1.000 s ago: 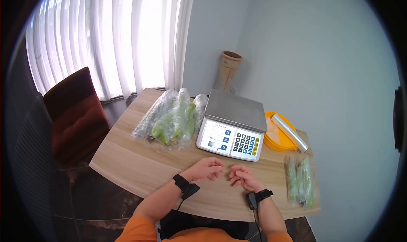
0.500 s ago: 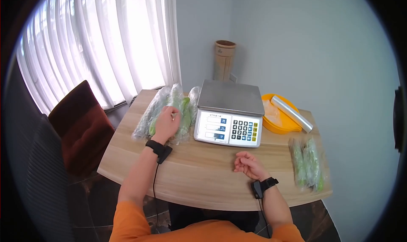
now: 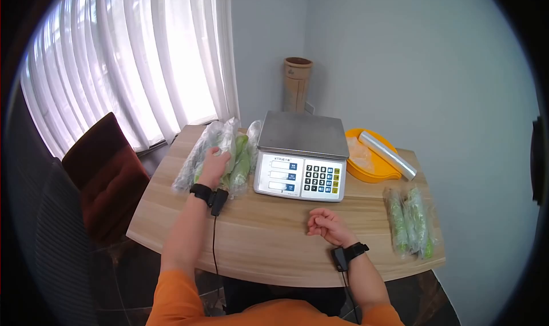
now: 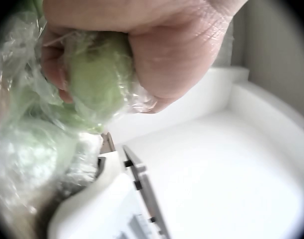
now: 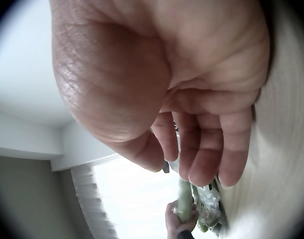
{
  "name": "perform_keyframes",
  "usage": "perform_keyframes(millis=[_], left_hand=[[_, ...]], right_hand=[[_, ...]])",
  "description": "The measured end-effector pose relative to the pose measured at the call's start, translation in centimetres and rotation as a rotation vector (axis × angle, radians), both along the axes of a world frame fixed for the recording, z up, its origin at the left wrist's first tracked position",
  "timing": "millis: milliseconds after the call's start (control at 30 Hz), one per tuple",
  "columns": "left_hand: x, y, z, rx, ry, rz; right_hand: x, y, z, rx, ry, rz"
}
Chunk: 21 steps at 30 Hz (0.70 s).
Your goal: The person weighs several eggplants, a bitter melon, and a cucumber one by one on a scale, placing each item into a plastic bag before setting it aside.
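In the head view, my left hand [image 3: 215, 167] is at the pile of plastic-wrapped green vegetables [image 3: 241, 160] on the left of the table. It grips one of them; the left wrist view shows a thick, pale green wrapped vegetable [image 4: 98, 74] between thumb and fingers. The right wrist view catches this long vegetable [image 5: 184, 196] tilted up in the far hand. My right hand [image 3: 330, 228] rests near the table's front, fingers loosely curled and holding nothing. Between pile and right hand stands a digital scale [image 3: 300, 176] with a bare metal platform [image 3: 303, 133].
Right of the scale, an orange basket [image 3: 374, 176] holds clear plastic, with a roll of cling film [image 3: 389, 154] lying across it. More wrapped green vegetables [image 3: 409, 220] lie at the table's right end. Behind stands a tall brown vase [image 3: 297, 83]; a red chair [image 3: 108, 172] is at the left.
My left hand has gone from in front of the scale to the left pile and taken hold of a wrapped vegetable. The right hand stays near its place, and the head view has shifted.
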State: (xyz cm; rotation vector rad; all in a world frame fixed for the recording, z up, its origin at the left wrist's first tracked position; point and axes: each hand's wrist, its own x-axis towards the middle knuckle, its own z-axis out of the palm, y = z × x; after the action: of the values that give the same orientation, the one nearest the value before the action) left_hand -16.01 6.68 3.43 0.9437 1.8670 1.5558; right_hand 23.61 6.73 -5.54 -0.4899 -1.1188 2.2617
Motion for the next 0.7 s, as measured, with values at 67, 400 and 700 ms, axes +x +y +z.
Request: perform_keyframes(millis=[67, 400, 700], left_hand=[[1.6, -1.2, 0.9, 0.256, -0.285, -0.190], [15.0, -8.3, -2.8, 0.024, -0.979, -1.133], [17.0, -8.0, -5.8, -0.117, -1.067, -1.159]], right_hand=[[-0.1, 0.2, -0.3, 0.019, -0.001, 0.012], [-0.4, -0.6, 0.8, 0.083, 0.058, 0.066], [0.2, -0.3, 0.0, 0.134, 0.096, 0.062]])
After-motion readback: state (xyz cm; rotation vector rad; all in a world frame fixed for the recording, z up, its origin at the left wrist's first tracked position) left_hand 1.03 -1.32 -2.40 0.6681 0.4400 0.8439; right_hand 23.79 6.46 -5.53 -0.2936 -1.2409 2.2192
